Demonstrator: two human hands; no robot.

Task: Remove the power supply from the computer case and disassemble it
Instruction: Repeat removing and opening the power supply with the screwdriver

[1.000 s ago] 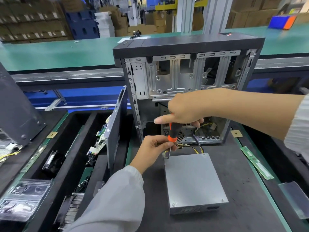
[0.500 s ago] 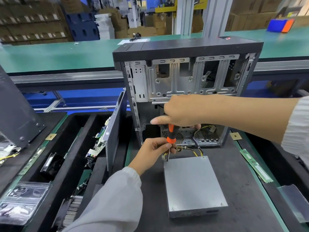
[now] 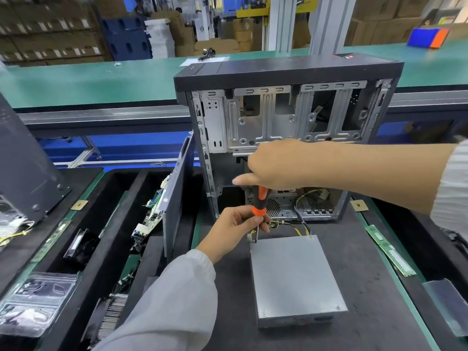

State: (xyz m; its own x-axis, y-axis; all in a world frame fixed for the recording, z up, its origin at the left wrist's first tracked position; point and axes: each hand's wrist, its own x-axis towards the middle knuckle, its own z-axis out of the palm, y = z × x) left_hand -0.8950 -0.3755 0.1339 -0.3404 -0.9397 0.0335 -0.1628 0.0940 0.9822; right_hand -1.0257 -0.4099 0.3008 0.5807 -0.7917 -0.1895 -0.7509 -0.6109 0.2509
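Beside case (image 3: 291, 117), power supply (image 3: 296, 279) out

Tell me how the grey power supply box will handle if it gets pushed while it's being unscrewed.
The power supply lies flat and low, so it should slide on the mat, not tip. Its sheet-metal shell looks rigid. The cables at its far end look floppy and may drag.

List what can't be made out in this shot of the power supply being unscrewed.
- Head view: the screwdriver tip at the far left corner of the power supply is too small to tell whether it sits in a screw.
- The top of the screwdriver's handle is covered by the right hand.
- The left hand hides part of the shaft.
- The computer case interior behind the right hand is blocked.
- Where the yellow cables enter the power supply is unclear.
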